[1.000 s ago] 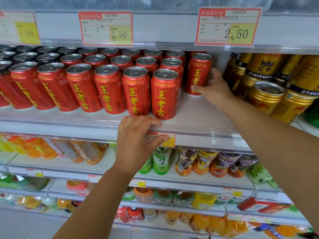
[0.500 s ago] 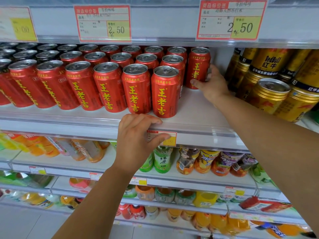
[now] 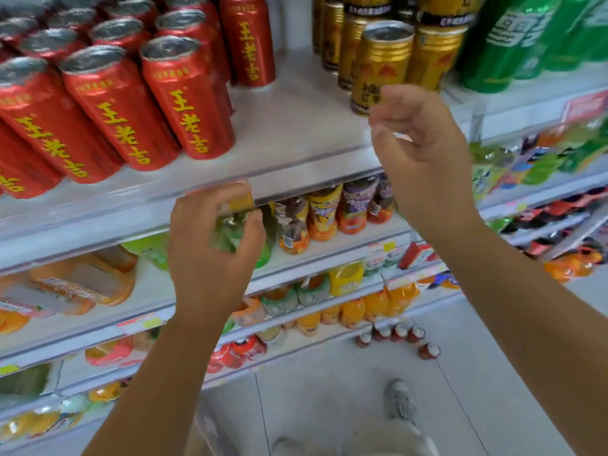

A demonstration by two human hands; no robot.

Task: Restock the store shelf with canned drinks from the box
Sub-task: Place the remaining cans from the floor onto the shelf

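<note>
Rows of red canned drinks (image 3: 184, 100) with yellow lettering stand on the white shelf (image 3: 296, 126) at upper left. One red can (image 3: 248, 41) stands alone at the back of the row's right end. My right hand (image 3: 424, 149) hovers in front of the shelf edge with loosely curled fingers and holds nothing. My left hand (image 3: 210, 251) hangs lower, just in front of the shelf's front rail, fingers relaxed and empty. The box is out of view.
Gold cans (image 3: 381, 64) stand right of the bare shelf gap, green cans (image 3: 513, 41) farther right. Lower shelves hold bottled drinks (image 3: 325, 212). Small bottles (image 3: 398, 334) stand on the tiled floor, and a shoe (image 3: 399, 399) shows below.
My right hand let go of the rear red can and drew back from the shelf. My left hand came off the shelf rail. The view tilted down and right.
</note>
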